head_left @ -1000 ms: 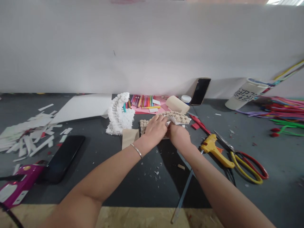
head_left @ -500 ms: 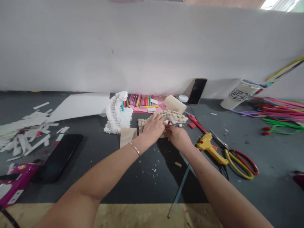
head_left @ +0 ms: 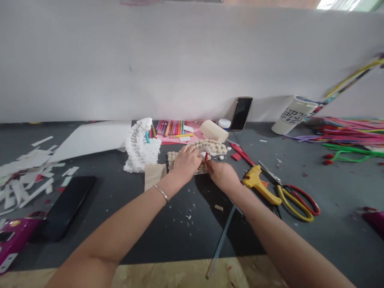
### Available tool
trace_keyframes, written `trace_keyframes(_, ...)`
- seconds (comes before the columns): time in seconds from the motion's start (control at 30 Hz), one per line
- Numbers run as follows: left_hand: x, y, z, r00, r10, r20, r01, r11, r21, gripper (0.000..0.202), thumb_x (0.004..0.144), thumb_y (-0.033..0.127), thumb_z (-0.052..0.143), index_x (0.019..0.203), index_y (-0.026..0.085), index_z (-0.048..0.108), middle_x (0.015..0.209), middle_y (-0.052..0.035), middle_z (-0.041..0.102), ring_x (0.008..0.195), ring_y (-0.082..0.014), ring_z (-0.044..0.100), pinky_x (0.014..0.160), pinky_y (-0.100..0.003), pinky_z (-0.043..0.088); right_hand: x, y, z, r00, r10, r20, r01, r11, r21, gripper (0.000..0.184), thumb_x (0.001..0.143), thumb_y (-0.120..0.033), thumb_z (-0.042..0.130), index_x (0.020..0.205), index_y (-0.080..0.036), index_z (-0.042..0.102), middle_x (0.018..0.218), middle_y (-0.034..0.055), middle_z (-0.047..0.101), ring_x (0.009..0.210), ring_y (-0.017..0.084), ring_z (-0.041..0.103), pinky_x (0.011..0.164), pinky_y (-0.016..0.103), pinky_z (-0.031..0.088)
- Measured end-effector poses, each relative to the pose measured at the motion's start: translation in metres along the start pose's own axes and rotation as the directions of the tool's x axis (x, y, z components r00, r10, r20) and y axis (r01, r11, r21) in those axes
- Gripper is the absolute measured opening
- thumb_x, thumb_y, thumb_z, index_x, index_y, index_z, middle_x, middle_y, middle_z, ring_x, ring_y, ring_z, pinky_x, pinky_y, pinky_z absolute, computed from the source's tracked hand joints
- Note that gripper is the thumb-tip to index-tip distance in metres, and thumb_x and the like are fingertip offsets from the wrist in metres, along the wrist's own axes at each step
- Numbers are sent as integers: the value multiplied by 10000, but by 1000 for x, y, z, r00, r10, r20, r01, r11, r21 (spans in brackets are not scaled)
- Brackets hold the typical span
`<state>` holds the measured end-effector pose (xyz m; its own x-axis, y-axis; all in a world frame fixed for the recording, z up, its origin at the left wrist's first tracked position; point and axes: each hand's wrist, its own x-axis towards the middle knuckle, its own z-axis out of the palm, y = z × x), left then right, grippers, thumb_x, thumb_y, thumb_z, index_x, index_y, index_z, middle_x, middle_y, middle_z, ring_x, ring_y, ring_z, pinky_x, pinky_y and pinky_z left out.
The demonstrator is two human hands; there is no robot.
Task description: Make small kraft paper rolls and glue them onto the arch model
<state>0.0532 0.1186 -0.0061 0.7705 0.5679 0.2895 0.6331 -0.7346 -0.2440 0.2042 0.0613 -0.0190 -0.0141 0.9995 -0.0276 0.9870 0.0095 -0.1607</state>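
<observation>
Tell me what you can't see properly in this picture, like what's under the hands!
In the head view:
The middle of the arch of round cork discs: hidden by the left hand and right hand.
The small red thing: mostly hidden by the hands, too small to name.
The magenta case: cut off by the picture's left edge.
The writing on the white cup: too blurred to read.

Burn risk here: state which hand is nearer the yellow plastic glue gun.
Right. Right hand beside the yellow plastic glue gun, to its left; left hand farther left.
</observation>
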Motion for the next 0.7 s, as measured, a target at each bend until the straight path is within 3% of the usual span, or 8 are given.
trace_keyframes(0.33, 9, 0, 5, 998, 36, -45, -35, 999, 18, 175, 940, 209, 531, 928, 162, 699, 1057, -112, 654, 1051, -287, 537, 858, -404, 388, 1, 9, -5, 997, -47, 55, 52, 994, -99, 362, 1009, -274, 321, 1245, -215, 589, 974, 124, 746, 871, 244, 713, 705, 297, 471)
trace_keyframes(0.7, 17, -12, 6, 976, 212, -39, -210, 976, 63, 194, 963, 222, 494, 928, 157, 674, 1031, -107, 657, 1041, -278, 556, 827, -396, 383, 6, 16, -10, 991, -87, 103, 103, 981, -163, 335, 994, -267, 334, 1224, -192, 566, 907, 137, 734, 821, 268, 716, 691, 324, 500)
